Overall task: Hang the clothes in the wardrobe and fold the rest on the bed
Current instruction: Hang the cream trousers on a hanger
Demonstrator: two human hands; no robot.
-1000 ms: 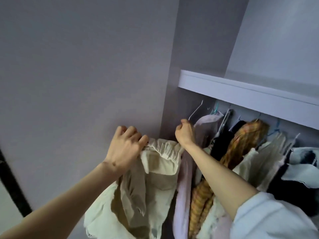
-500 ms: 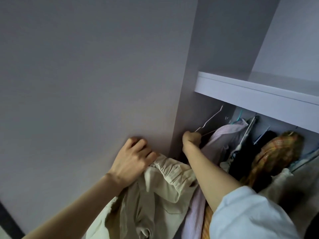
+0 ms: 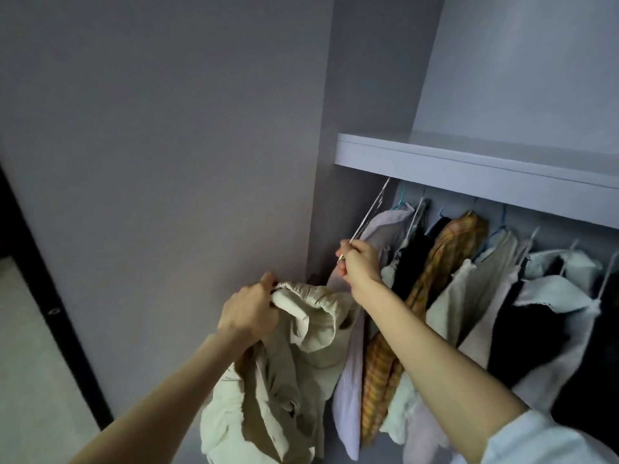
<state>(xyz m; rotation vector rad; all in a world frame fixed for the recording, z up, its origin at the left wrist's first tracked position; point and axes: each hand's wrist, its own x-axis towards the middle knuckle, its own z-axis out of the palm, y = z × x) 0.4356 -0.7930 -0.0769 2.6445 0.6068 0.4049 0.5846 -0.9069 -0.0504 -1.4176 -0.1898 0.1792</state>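
Gripping the cream trousers point(image 3: 301, 346) by the elastic waistband, left hand point(image 3: 249, 314) fisted, just below-left of the shelf point(image 3: 469, 169). Pinching the wire hanger point(image 3: 370, 209), right hand point(image 3: 358, 262) raised, arm outstretched, beneath that shelf beside hanging shirts point(image 3: 435, 279).

Cream trousers point(image 3: 301, 333), yellow plaid shirt point(image 3: 445, 259), pale striped shirt point(image 3: 385, 226), white hanger point(image 3: 370, 209)
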